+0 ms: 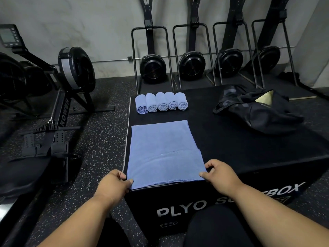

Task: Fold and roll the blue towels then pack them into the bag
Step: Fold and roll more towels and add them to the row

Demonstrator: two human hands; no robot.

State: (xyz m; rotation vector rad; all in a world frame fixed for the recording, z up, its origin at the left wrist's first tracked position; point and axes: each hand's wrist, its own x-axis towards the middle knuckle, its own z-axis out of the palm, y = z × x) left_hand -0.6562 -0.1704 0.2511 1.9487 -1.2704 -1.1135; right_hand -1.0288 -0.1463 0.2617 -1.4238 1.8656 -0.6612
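Note:
A folded blue towel point(163, 152) lies flat on the near left part of the black plyo box point(231, 139). My left hand point(114, 184) pinches its near left corner. My right hand point(219, 173) pinches its near right corner. Several rolled blue towels point(161, 103) stand side by side in a row at the box's far left edge. A black bag point(256, 109) lies slumped and open at the far right of the box, with a yellow lining showing inside.
A rowing machine point(58, 97) stands on the speckled rubber floor to the left of the box. Several upright black fan machines point(192, 65) line the back wall. My dark-clothed knees are under the near edge.

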